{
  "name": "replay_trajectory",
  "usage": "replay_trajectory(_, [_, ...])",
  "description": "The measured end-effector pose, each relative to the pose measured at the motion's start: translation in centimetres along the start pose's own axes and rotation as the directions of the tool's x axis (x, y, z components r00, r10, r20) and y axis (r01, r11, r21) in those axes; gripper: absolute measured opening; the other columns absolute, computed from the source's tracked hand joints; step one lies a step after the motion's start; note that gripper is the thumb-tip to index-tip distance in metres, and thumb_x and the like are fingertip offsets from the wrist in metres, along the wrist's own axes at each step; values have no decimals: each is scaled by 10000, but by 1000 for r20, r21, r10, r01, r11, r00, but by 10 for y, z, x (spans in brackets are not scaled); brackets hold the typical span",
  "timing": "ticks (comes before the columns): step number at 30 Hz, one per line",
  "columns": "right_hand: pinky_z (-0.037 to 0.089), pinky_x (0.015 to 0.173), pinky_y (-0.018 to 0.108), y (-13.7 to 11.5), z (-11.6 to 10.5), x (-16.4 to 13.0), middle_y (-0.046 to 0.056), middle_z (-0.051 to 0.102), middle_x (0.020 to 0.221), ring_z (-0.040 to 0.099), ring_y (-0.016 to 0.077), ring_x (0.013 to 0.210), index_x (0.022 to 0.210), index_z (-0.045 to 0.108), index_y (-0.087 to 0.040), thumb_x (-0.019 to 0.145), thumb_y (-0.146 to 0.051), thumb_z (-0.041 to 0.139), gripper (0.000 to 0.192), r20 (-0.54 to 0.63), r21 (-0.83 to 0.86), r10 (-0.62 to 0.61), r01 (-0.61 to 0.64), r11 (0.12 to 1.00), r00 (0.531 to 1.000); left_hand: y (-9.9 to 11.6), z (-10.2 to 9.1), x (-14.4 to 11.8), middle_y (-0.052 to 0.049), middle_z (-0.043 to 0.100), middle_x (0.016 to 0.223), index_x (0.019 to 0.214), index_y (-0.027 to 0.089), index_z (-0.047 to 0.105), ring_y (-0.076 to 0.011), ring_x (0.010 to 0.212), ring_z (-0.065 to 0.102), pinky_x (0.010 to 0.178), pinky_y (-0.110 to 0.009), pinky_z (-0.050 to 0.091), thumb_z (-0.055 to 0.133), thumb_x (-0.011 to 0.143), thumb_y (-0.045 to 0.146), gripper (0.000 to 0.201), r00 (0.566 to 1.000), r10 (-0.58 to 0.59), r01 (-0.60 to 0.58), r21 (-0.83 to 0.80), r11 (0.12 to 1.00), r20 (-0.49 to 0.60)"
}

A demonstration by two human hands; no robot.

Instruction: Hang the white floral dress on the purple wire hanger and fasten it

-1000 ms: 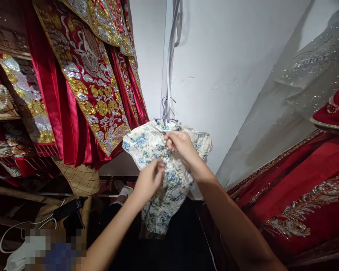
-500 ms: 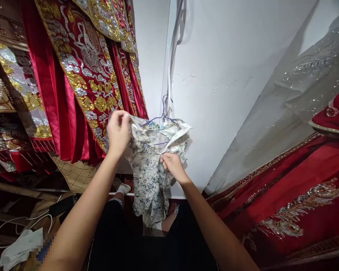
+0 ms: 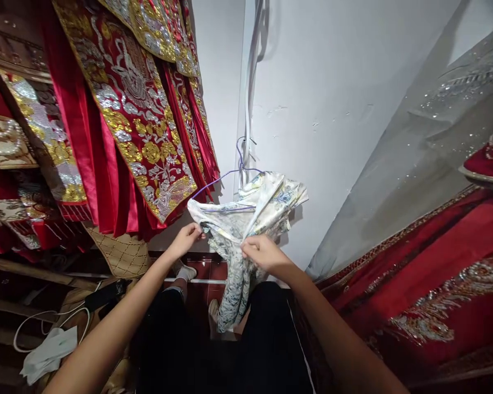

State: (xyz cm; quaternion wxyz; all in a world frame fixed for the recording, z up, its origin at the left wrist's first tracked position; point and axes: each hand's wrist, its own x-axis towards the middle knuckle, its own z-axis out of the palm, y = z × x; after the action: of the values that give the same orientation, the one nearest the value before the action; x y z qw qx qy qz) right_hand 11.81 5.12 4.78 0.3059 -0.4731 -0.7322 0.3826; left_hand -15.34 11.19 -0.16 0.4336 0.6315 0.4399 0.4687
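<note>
A small white dress with a blue flower print (image 3: 267, 205) hangs half off a thin purple wire hanger (image 3: 224, 176), which hooks onto grey straps by the white wall. The hanger's left arm is bare; the cloth is bunched to the right and trails down. My left hand (image 3: 185, 239) pinches the dress's left edge just below the hanger's left end. My right hand (image 3: 263, 254) grips the bunched middle of the dress.
Red robes with gold and silver embroidery (image 3: 135, 109) hang close on the left. A grey sequinned veil (image 3: 427, 148) and more red embroidered cloth (image 3: 427, 284) fill the right. Below left lie a white cable (image 3: 45, 320), a white cloth (image 3: 49, 353) and a black device (image 3: 102, 294).
My left hand has dropped from the dress's upper left shoulder to below the hanger's end. The cloth has slid off the hanger's left arm and bunched rightwards. My right hand moved slightly down.
</note>
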Motion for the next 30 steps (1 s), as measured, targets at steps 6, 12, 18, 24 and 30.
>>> replay_trajectory(6, [161, 519, 298, -6, -17, -14, -34, 332, 536, 286, 113, 514, 559, 331, -207, 817, -268, 520, 325, 67, -406, 27, 2, 914, 997, 39, -23, 4, -72, 745, 860, 779, 199, 687, -283, 881, 678, 882, -382, 504, 706, 685, 282, 127, 986, 29, -73, 269, 960, 164])
replay_trajectory(12, [145, 506, 313, -6, -32, -21, -32, 318, 497, 250, 108, 493, 520, 274, -210, 782, -236, 514, 356, 181, -431, 80, 6, 902, 980, 48, -10, -1, -91, 751, 1019, 883, 213, 712, -312, 1035, 659, 951, -393, 472, 649, 692, 218, 201, 898, -72, -201, 551, 810, 433])
replay_trajectory(18, [246, 517, 269, 14, -19, -16, -23, 461, 509, 393, 115, 522, 527, 461, -193, 815, -316, 575, 333, 113, -315, 46, -8, 949, 993, 75, 17, -3, -39, 647, 791, 812, 191, 598, -192, 762, 613, 779, -311, 496, 541, 896, 411, 242, 922, 92, -218, 309, 925, 375])
replay_trajectory(24, [456, 936, 348, -5, 12, 4, 75, 656, 1190, 606, 241, 1093, 1220, 592, -232, 801, -442, 722, 486, 65, 290, -228, 201, 936, 971, 126, 46, -14, -6, 554, 825, 907, 173, 558, -140, 774, 546, 747, -248, 464, 541, 937, 405, 235, 926, 329, -334, -4, 942, 187])
replay_trajectory(30, [464, 972, 353, -33, 42, 1, 59, 671, 1105, 606, 245, 1125, 1163, 592, -225, 761, -283, 743, 433, 84, 608, -226, 129, 783, 971, 139, 61, -40, -61, 654, 1020, 1034, 194, 637, -211, 986, 598, 923, -337, 466, 525, 947, 361, 220, 901, 381, -418, 180, 891, 205])
